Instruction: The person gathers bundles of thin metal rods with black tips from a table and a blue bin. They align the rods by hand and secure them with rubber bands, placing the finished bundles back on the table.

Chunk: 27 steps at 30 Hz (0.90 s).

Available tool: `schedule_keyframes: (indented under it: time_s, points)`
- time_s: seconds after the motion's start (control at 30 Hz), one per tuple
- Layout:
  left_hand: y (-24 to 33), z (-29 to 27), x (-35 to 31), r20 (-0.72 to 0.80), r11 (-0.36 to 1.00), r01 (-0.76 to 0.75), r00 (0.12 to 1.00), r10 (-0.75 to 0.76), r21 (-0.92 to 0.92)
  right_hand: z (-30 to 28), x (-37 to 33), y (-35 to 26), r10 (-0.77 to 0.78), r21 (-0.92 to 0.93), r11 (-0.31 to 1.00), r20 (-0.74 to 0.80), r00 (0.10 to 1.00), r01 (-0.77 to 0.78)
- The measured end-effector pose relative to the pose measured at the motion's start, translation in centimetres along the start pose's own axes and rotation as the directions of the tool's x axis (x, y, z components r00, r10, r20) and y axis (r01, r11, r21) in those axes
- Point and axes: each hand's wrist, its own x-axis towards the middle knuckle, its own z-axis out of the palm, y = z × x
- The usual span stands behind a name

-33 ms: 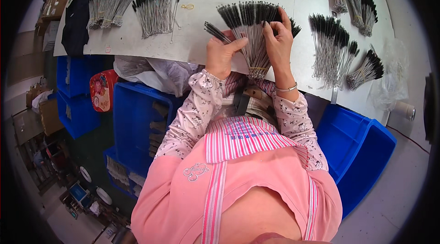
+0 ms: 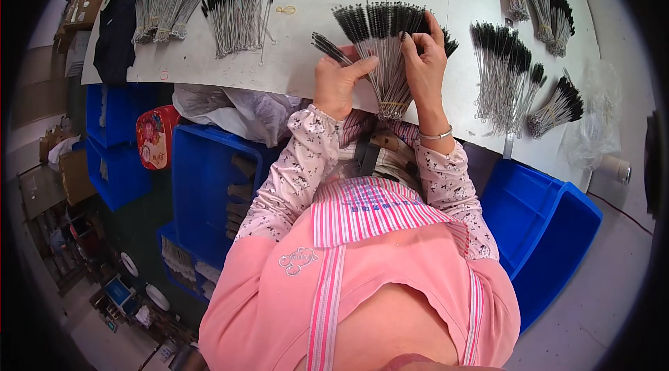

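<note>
A fanned bundle of thin wire brushes (image 2: pixel 382 64) with black bristles stands between my hands at the table's near edge. A yellowish rubber band (image 2: pixel 394 103) circles its lower wire ends. My left hand (image 2: pixel 337 84) grips the bundle's left side, thumb across the wires and the other fingers behind. A few brushes (image 2: pixel 327 47) splay out to the left past that hand. On the right side, my right hand (image 2: pixel 427 68) is closed at the bristle ends, thumb and fingertips pinched among the brushes. Exactly which brushes it pinches is hidden.
Loose brushes (image 2: pixel 240 19) and banded bundles (image 2: pixel 167 5) lie at the table's left. More brush piles (image 2: pixel 498 71) lie right, beside a clear plastic bag (image 2: pixel 599 106). Rubber bands (image 2: pixel 285 10) rest behind my left hand. Blue bins (image 2: pixel 209 176) flank me below the table (image 2: pixel 300 43).
</note>
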Motion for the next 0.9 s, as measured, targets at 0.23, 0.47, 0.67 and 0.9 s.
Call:
schedule_keyframes:
  time_s: [0.23, 0.47, 0.67, 0.9]
  points:
    - [-0.2, 0.3, 0.1, -0.069, 0.994, 0.021, 0.997, -0.029, -0.109, 0.0, 0.1, 0.2, 0.023, 0.01, 1.0, -0.005, 1.0, -0.023]
    - [-0.3, -0.4, 0.4, 0.004, 0.941, 0.102, 0.994, -0.107, -0.324, -0.2, 0.5, 0.5, 0.004, 0.025, 1.0, -0.046, 0.999, -0.003]
    - [-2.0, -1.3, 1.6, -0.178, 0.983, 0.076, 0.978, -0.106, -0.168, -0.2, 0.7, 0.6, -0.013, 0.012, 1.0, -0.057, 0.998, 0.014]
    - [-1.9, -0.5, 1.7, -0.275, 0.981, 0.081, 0.953, -0.128, -0.176, -0.2, 0.7, 0.8, 0.002, 0.027, 1.0, -0.053, 0.999, 0.0]
